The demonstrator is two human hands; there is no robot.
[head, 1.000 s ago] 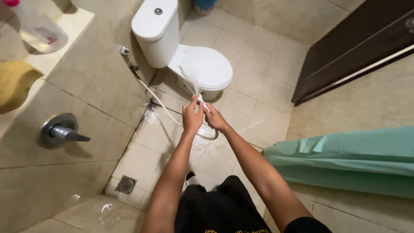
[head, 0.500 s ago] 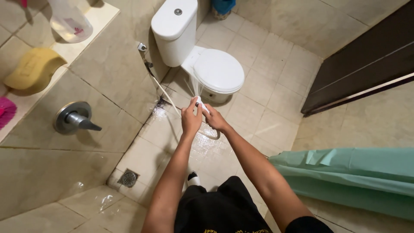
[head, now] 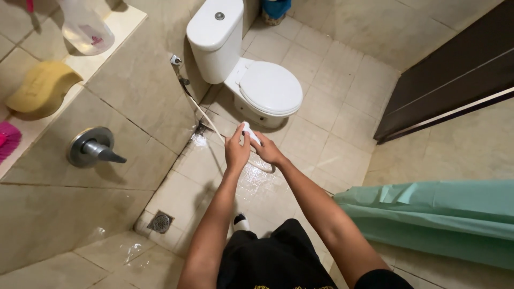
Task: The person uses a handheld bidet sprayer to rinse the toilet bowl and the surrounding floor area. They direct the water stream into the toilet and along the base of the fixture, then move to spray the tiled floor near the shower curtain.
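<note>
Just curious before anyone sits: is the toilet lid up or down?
Down. The white toilet lid lies flat over the bowl, hiding the seat opening.

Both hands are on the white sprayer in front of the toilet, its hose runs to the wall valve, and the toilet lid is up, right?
Not quite. The head view shows the toilet lid down. The rest holds: left hand and right hand on the white sprayer, hose to the wall valve.
</note>
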